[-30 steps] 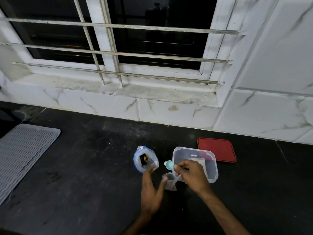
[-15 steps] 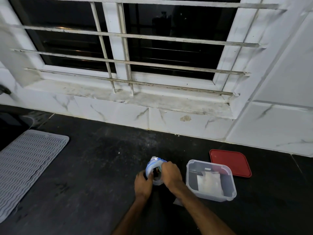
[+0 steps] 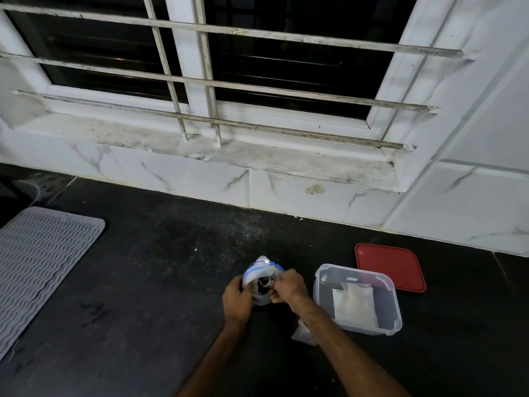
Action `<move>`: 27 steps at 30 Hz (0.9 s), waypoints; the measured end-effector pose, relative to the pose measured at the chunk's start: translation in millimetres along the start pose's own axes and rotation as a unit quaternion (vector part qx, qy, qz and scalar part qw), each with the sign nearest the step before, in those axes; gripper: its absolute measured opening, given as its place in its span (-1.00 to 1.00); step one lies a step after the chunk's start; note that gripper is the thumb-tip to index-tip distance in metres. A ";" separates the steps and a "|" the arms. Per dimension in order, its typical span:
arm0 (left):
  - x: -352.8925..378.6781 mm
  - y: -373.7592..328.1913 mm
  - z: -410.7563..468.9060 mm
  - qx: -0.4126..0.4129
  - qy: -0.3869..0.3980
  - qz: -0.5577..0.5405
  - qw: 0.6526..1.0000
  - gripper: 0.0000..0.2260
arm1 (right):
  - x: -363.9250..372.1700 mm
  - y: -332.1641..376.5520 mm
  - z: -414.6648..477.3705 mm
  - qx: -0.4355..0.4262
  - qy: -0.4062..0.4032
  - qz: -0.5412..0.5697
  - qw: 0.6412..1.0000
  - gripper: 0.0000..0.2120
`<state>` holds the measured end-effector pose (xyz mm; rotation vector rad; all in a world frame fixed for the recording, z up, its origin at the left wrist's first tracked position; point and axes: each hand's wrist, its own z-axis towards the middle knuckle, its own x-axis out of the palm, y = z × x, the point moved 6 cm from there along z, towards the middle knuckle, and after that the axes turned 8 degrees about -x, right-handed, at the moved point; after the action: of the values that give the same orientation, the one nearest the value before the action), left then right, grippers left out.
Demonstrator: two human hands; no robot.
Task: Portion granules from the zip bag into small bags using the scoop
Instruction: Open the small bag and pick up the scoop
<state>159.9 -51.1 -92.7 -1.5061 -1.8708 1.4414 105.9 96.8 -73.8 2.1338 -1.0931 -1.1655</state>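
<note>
A: While both hands sit at the mouth of the zip bag, which step would you say is in hand?

B: Dipping for granules, I judge. The zip bag stands on the dark desk, just left of the clear tub. The left hand cups the bag's left wall, its grip closed on the plastic to keep the mouth wide. The right hand is at the bag's right rim, fingers pinched together. I cannot tell what they pinch; the scoop is not visible, so it may be hidden in the bag or in that fist.

A: And the next move?

B: It likely calls for lifting a loaded scoop out level, then carrying it to a small bag. A crumpled small bag lies just in front of the tub's near-left corner, partly under the right forearm. It would need opening and steadying first, so the left hand probably has to leave the zip bag without tipping it.

A: Count things for me.

B: 1 zip bag, 1 clear tub, 1 red lid lying flat behind the tub, and 1 grey ridged mat far left of the tub. Inside the tub lies 1 whitish packet, perhaps a filled portion. So 2 small bags at most that I can see, and 0 scoops in plain view.
</note>
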 end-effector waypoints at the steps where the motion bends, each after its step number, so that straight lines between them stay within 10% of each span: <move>1: -0.7 -1.2 0.7 0.001 0.000 0.006 1.000 -0.91 | 0.3 -0.6 0.5 0.004 0.005 0.008 1.000 -0.82; 11: -9.4 -4.3 -1.7 0.003 0.004 -0.026 1.000 -0.83 | -6.6 11.6 -17.3 -0.001 0.072 0.056 0.996 -0.83; 17: -19.1 2.3 -21.1 0.022 0.013 -0.044 0.999 -0.43 | -50.4 13.7 -57.5 -0.051 0.127 0.117 0.984 -0.84; 21: -29.5 -13.3 -75.2 0.142 -0.083 -0.030 0.986 -0.50 | -86.9 -5.6 -80.7 -0.061 0.134 0.142 0.979 -0.84; 27: 49.7 11.7 -121.1 0.169 0.130 0.061 0.975 -0.50 | -120.4 -50.6 -104.3 -0.076 0.107 0.108 0.985 -0.87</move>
<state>239.3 50.3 -66.4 -1.5683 -1.3260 1.4464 176.9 227.5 2.6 1.9183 -1.0713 -0.8691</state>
